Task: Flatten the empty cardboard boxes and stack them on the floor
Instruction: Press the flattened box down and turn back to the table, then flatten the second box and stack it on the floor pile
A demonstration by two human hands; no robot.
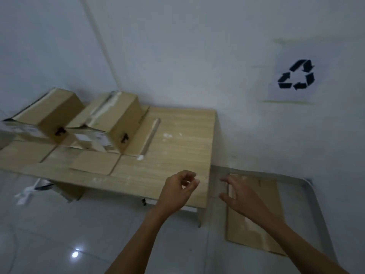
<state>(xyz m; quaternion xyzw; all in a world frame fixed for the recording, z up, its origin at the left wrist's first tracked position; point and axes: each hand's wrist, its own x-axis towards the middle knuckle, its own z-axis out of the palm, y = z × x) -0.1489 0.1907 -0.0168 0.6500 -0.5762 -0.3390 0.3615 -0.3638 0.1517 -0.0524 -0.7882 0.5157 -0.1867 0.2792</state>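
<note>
**Two boxes stand on the counter, one sheet lies flat on the floor**

Two cardboard boxes sit toward the far left corner of the counter [183, 139]. The first box [49, 113] is nearest that corner and the second box [112, 119] is just beside it, toward the middle. Both look tilted, with taped seams on top and flaps [90, 163] spread toward the near edge. Their insides are hidden, so only the task says they are empty.

A flattened sheet [254, 220] lies on the floor [59, 234] past the counter's right edge, inside a white outline [316, 206] and below a recycling sign [296, 77] on the wall.

The person's left hand [178, 188] hovers over the near right corner with its fingers loosely curled, holding nothing. The right hand [241, 196] hangs above the sheet with its fingers spread, also empty.

The boxes should be light, and stiff along their creases but easy to fold once the tape gives. The second box is probably the closer one to take. A hold on two opposite corners or on the loose flaps would let the walls collapse sideways. Smooth tape and thin edges may slip or bend under a careless pinch.
</note>
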